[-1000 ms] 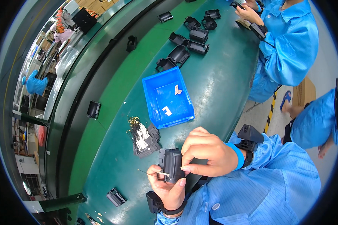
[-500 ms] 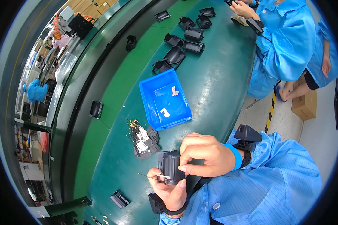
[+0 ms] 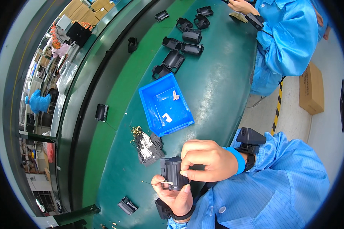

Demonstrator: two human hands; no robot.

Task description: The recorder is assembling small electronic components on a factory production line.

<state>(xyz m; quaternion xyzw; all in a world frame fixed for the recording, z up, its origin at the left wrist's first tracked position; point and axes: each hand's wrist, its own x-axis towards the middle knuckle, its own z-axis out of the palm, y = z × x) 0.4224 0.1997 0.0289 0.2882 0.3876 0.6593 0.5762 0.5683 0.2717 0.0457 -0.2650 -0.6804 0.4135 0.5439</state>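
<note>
Item: black plastic housing, at 6 o'clock over the table. Our left hand cradles it; right hand pinches its top. Risk, we judge: thin protruding wire bending, or housing slipping.

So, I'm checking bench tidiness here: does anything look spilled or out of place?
Nothing looks spilled. The black housings lie loosely scattered at the far end, one black part sits alone near the bench edge, and the blue bin stands upright.

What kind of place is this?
Probably a factory assembly line: a long green bench strewn with black plastic parts, a blue bin, and workers in blue coats.
</note>
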